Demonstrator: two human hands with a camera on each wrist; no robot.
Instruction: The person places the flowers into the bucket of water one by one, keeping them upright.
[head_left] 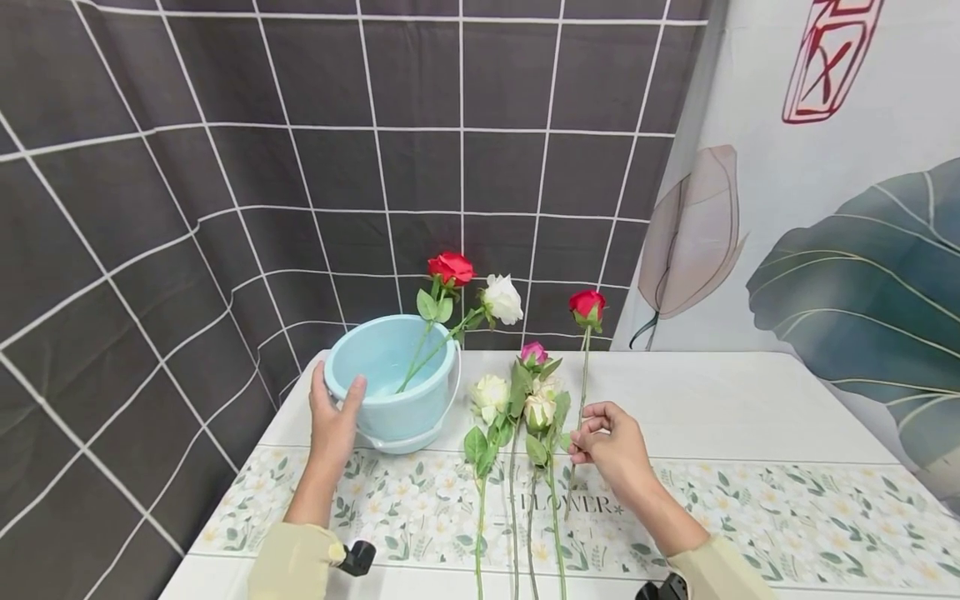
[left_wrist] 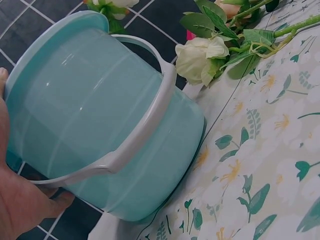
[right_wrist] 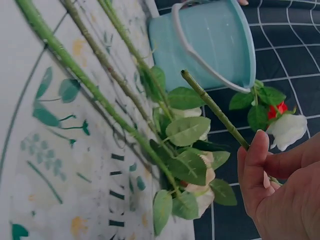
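Observation:
My left hand [head_left: 333, 425] holds the light blue bucket [head_left: 405, 417] at its left side, thumb and fingers spread by the rim. Inside the bucket lean a red rose [head_left: 452, 268] and a white rose [head_left: 502, 300], their blooms above the right rim. With my right hand [head_left: 611, 446] I pinch the stem of another red rose [head_left: 587, 307], upright over the table. Its cut stem end [right_wrist: 212, 106] sticks out past my fingers in the right wrist view; its bloom is not seen there.
Between bucket and right hand lie a cream rose [head_left: 491, 395], a magenta rose [head_left: 533, 354] and pale peach roses [head_left: 542, 410], stems toward me. The bucket's white handle [left_wrist: 150, 120] hangs down. A flower-printed runner [head_left: 750, 508] crosses the white table; a dark gridded cloth [head_left: 510, 167] hangs behind.

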